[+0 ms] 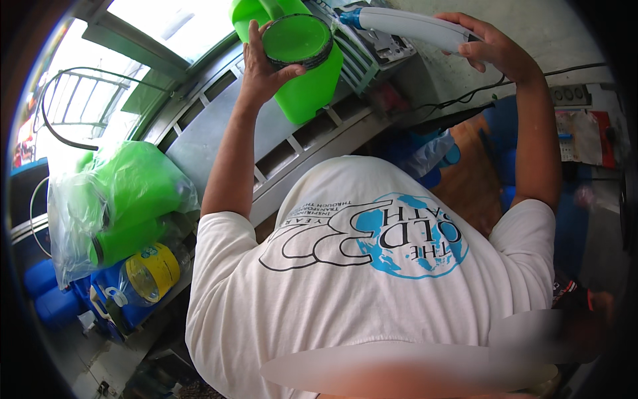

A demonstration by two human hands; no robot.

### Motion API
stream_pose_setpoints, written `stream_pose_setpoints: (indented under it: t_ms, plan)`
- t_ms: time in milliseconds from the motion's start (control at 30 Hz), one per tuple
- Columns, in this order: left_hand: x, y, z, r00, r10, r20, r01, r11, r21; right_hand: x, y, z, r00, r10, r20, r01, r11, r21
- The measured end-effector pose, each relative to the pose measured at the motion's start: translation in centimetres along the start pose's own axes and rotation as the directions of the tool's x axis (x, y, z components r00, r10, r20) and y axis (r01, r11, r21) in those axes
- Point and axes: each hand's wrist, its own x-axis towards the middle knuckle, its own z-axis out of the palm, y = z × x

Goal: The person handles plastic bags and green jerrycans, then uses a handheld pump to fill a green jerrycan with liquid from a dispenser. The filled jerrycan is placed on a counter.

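My left hand (258, 74) is up at the top centre, its fingers and thumb spread round the side of a round green cap (297, 38) with a black ridged rim. The cap sits on a bright green plastic jug (302, 96), which stands on a grey metal counter. My right hand (488, 48) is raised at the upper right. Its fingers are closed round the end of a curved white hand-held tool (415, 25) with a blue tip (350, 18). The tip points left toward the jug, apart from the cap. The tool's exact kind does not show.
Green jugs in a clear plastic bag (126, 193) are at the left, above a clear bottle with a yellow label (154, 274). A metal slatted counter (239, 126) runs along the window. Behind my right hand, a black cable (565, 72) hangs along the wall.
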Motion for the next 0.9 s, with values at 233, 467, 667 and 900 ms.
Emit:
stream_pose_setpoints:
  t_ms: [233, 467, 667, 900]
  plan:
    - [-0.3, -1.4, 0.2, 0.997, 0.078, 0.000, -0.077, 0.995, -0.066, -1.1, 0.4, 0.8, 0.999, 0.032, 0.005, -0.032, 0.999, 0.026]
    - [-0.5, -1.4, 0.2, 0.997, 0.072, 0.000, -0.072, 0.995, -0.064, -1.3, 0.5, 1.2, 1.000, 0.025, -0.007, -0.025, 1.000, 0.012]
    - [-0.4, -1.4, 0.1, 0.998, 0.066, -0.003, -0.066, 0.987, -0.146, -1.9, 0.7, 1.2, 1.000, 0.004, -0.028, -0.004, 1.000, 0.028]
    - [-0.3, -0.2, -0.2, 0.999, 0.030, 0.024, -0.027, 0.995, -0.099, -2.3, 0.6, 1.6, 1.000, 0.000, 0.013, 0.000, 1.000, 0.021]
